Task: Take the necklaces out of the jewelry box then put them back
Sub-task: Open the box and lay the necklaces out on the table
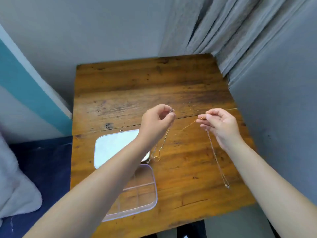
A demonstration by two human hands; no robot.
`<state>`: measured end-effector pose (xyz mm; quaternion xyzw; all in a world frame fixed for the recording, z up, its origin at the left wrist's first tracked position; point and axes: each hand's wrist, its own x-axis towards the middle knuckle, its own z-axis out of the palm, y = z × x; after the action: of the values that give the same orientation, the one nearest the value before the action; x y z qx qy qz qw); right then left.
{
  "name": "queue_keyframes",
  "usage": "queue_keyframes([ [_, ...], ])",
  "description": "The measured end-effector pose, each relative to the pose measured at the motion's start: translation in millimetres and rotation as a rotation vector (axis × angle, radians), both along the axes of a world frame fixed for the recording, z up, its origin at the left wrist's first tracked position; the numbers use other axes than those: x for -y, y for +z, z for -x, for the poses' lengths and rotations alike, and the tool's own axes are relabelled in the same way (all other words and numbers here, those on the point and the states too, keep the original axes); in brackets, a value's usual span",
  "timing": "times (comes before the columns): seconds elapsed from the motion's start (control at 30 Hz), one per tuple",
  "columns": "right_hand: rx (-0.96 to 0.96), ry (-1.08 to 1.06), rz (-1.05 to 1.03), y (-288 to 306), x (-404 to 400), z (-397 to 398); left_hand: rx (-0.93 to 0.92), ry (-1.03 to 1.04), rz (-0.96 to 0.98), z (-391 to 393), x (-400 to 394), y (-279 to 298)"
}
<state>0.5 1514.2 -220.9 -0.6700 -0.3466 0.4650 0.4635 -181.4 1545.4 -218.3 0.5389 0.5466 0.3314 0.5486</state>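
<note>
A clear plastic jewelry box [145, 194] with dividers lies open on the wooden table, its white-lined lid [113, 146] flat behind it. My left hand [156, 121] pinches the end of a thin gold necklace [164, 140] that hangs down to a small bunch by the lid's right edge. My right hand [219, 124] pinches a second thin chain [217, 160] that hangs low to a small pendant near the table; a gold strand [187, 126] runs leftward from its fingertips. Both hands are raised above the table's middle, behind and right of the box.
The wooden table [137, 86] fills the corner between a grey wall and grey curtains [231, 31] at the back right. A dark blue bedspread [42, 160] and a pale blanket [15, 186] lie to the left.
</note>
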Motion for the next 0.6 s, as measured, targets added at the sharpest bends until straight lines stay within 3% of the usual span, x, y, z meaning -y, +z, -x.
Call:
queue_keyframes([
  [0.23,0.163,0.032,-0.174,27.1,-127.8,-78.3,-0.008,0.196,-0.100,-100.2,-116.4,22.3],
  [0.43,0.227,0.072,-0.186,-7.9,-198.9,-151.4,-0.034,0.256,-0.073,-176.9,-183.4,-17.6],
  [0.5,0.354,0.160,-0.150,-39.6,-198.8,-169.5,-0.076,0.242,0.021,-195.6,-183.0,-47.2],
  [0.6,0.739,0.284,-0.201,-99.0,-175.4,-190.3,-0.029,0.199,0.289,-217.2,-163.1,-96.8],
])
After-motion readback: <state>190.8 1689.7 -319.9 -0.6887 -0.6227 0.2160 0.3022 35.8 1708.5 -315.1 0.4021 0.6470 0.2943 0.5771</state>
